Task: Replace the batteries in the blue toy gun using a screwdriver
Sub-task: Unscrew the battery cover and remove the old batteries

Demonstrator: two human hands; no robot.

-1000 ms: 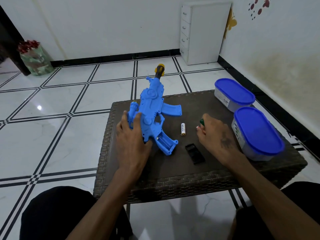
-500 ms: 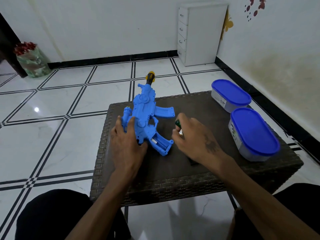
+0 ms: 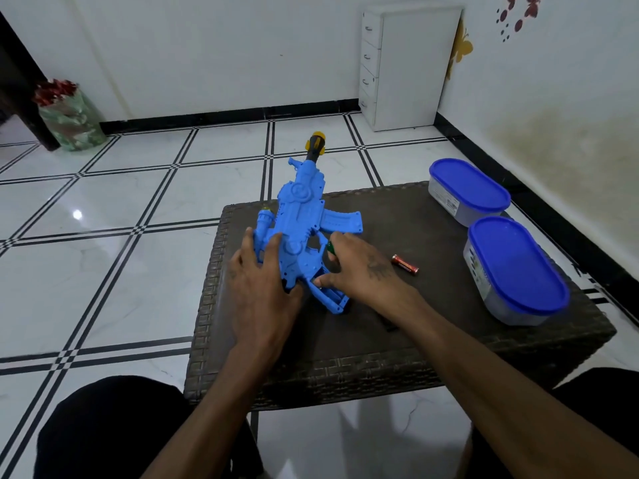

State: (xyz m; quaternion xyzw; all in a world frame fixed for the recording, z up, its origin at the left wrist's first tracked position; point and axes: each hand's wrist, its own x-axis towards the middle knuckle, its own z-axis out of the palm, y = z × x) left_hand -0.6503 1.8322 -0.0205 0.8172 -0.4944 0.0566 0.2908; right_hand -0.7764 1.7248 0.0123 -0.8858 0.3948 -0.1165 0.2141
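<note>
The worktop [image 3: 397,340] carries the toy gun [image 3: 304,233] at about ten o'clock, muzzle pointing to twelve. The left hand [image 3: 262,288] presses it down, fingers spread flat. The right hand [image 3: 359,267] grips a green-handled screwdriver [image 3: 331,248] at the open battery bay near the stock. Refilling and closing the bay look to remain. Two blue-lidded tubs [image 3: 515,267] stand at three o'clock; a red battery [image 3: 404,264] lies between.
</note>
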